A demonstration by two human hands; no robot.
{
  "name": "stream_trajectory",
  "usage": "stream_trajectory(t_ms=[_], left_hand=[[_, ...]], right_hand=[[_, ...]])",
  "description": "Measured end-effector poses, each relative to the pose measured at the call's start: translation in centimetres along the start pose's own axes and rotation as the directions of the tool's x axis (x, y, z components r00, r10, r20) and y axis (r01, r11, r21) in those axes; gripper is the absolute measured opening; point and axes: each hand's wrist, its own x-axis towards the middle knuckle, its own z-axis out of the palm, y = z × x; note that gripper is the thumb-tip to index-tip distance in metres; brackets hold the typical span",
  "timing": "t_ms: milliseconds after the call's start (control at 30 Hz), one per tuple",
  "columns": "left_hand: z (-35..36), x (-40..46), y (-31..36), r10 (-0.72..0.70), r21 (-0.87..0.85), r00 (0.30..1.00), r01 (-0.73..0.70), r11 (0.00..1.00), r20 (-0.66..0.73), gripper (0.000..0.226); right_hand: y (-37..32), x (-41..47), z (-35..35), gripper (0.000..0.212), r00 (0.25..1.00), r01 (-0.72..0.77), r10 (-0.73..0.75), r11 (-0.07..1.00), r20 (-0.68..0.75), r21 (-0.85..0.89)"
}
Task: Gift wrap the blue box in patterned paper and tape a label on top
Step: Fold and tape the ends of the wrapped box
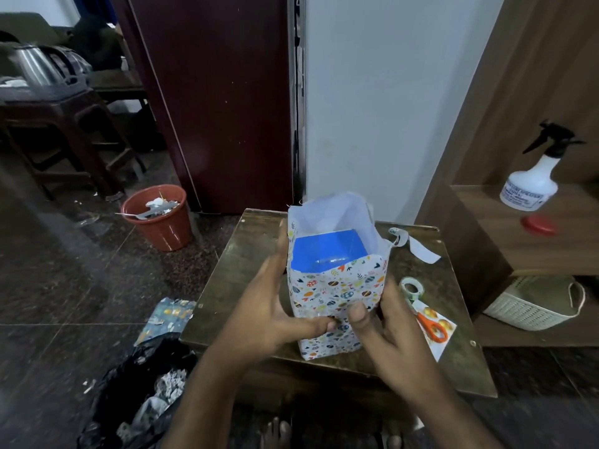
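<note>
While the blue box [327, 251] stands upright on the small wooden table [240, 264], patterned paper [337, 293] is wrapped round its sides, and both hands clasp it from either flank; only the head view is given, so all of this comes from it. Left hand [269, 306] lies flat along the box's left side, fingers fairly straight and reaching up toward the paper's upper edge, thumb pressed on the front face low down; right hand [385, 322] cups the right front corner, thumb tip pressed on the front face just beside the left thumb, other fingers curled round the right side; both hands hold the wrapped box between them. Paper rises above the box's blue top end as an open white sleeve, unfolded. Just right of the right hand: tape roll [412, 287], and nearer the wrist orange-handled scissors [432, 325] lying on a label card [439, 335]; beyond the right hand's fingertips, a curled paper strip [416, 246] on the table's far right. Below the left forearm: black bag [136, 393] of scraps on the floor, with a paper offcut [168, 319] just above it; far past the left hand, orange bin [160, 218]; up right of the right hand, spray bottle [534, 176] on a shelf, white basket [534, 303] beneath.
</note>
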Motion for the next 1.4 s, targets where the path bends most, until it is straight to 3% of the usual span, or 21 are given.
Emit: stream_trajectory(t_ms=[167, 267, 400, 500, 600, 700, 800, 1133, 1300, 1400], left_hand=[[0.0, -0.5, -0.1, 0.016, 0.001, 0.999, -0.016, 1.000, 0.028, 0.117], [0.5, -0.8, 0.1, 0.036, 0.008, 0.999, -0.036, 0.999, -0.004, 0.111], [1.3, -2.2, -0.3, 0.134, 0.089, 0.990, -0.129, 0.988, -0.053, 0.105], [2.3, -3.0, 0.7, 0.204, 0.023, 0.967, -0.203, 0.979, -0.155, 0.113], [3.8, -3.4, 2.5, 0.329, 0.033, 0.918, -0.330, 0.943, -0.222, 0.107], [5.2, -3.3, 2.8, 0.325, -0.092, 0.905, -0.361, 0.928, -0.275, 0.106], [5.4, -2.5, 1.8, 0.273, -0.205, 0.903, -0.351, 0.914, -0.331, 0.109], [4.8, -1.9, 1.5, 0.362, -0.036, 0.876, -0.393, 0.919, -0.320, 0.085], [4.3, -1.6, 0.8, 0.439, 0.114, 0.825, -0.428, 0.897, -0.357, 0.045], [4.5, -1.7, 0.9, 0.467, 0.120, 0.805, -0.457, 0.881, -0.367, 0.039]], right_hand=[[-0.7, 0.2, 0.7, 0.069, 0.999, -0.003, 0.011, 0.989, -0.053, 0.148], [-0.8, 1.0, 1.5, 0.089, 0.992, 0.019, -0.001, 0.990, -0.128, 0.137], [-0.8, 1.2, 1.5, 0.078, 0.990, 0.032, -0.013, 0.990, -0.137, 0.136], [-1.1, 1.1, 1.0, 0.073, 0.989, 0.114, -0.100, 0.985, -0.105, 0.133], [-0.7, 1.3, 0.6, 0.067, 0.985, 0.143, -0.128, 0.981, -0.115, 0.134], [-0.1, 1.5, 0.1, 0.071, 0.982, 0.155, -0.151, 0.988, -0.112, 0.024], [0.0, 1.6, -0.6, 0.063, 0.976, 0.195, -0.203, 0.976, -0.085, -0.093], [0.3, 1.8, -1.8, 0.052, 0.962, 0.249, -0.270, 0.926, -0.038, -0.283], [0.1, 1.9, -2.4, 0.045, 0.938, 0.311, -0.348, 0.841, -0.001, -0.442], [0.1, 1.8, -2.6, 0.040, 0.921, 0.352, -0.389, 0.820, 0.011, -0.451]])
